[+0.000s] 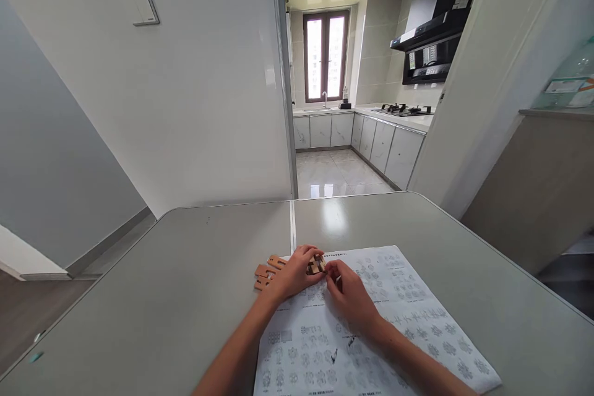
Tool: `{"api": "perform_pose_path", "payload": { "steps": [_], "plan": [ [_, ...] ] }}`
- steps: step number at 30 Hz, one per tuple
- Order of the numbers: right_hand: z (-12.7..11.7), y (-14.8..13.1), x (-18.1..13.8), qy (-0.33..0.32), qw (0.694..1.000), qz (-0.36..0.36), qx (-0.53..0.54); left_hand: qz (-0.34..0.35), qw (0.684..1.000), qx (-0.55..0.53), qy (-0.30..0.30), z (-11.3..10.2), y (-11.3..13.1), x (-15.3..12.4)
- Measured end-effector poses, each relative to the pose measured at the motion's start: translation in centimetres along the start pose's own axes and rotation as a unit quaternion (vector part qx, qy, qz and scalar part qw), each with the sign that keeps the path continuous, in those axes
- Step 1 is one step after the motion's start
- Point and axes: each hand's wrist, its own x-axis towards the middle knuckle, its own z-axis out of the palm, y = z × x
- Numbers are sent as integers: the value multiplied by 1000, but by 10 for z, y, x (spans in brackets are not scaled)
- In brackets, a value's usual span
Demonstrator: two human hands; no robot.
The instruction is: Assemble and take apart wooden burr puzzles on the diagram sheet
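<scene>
Small wooden puzzle assembly (317, 264) gripped between left hand (293, 275) and right hand (349, 294), held over printed instruction sheet (371, 322), loose wooden pieces (266, 271) laid left on grey table (185, 297).

A: What's the puzzle (317, 264) look like?

B: Small cluster of notched, light-brown wooden bars, partly interlocked. Pinched between both hands, left hand (293, 273) wrapped over its left side, right hand (349, 294) at its right edge with fingertips on it. Held just above the sheet (399, 315), near the sheet's top-left corner.

A: Orientation?

B: Can't tell exactly, fingers cover much of it. A few bar ends stick out on top.

A: Loose pieces?

B: Yes. Spare bars (266, 272), same wood, same notches, lying flat on the surface just left of the left hand. At least three, close together, roughly side by side, partly hidden by the wrist.
</scene>
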Motion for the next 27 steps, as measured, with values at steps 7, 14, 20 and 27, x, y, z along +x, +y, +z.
{"api": "perform_pose_path", "payload": {
  "steps": [7, 14, 20, 27],
  "plan": [
    [0, -1, -1, 3, 1000, -16, 0, 27, 997, 76, 6, -9, -1, -5],
    [2, 4, -1, 34, 995, -58, -74, -45, 985, 148, 78, -44, -14, -54],
    [4, 4, -6, -20, 994, -52, -97, -57, 987, 146, 23, -61, -23, -93],
    [3, 4, -7, -59, 993, -66, -84, -83, 993, 78, 36, -70, -25, -111]
  ]
}}
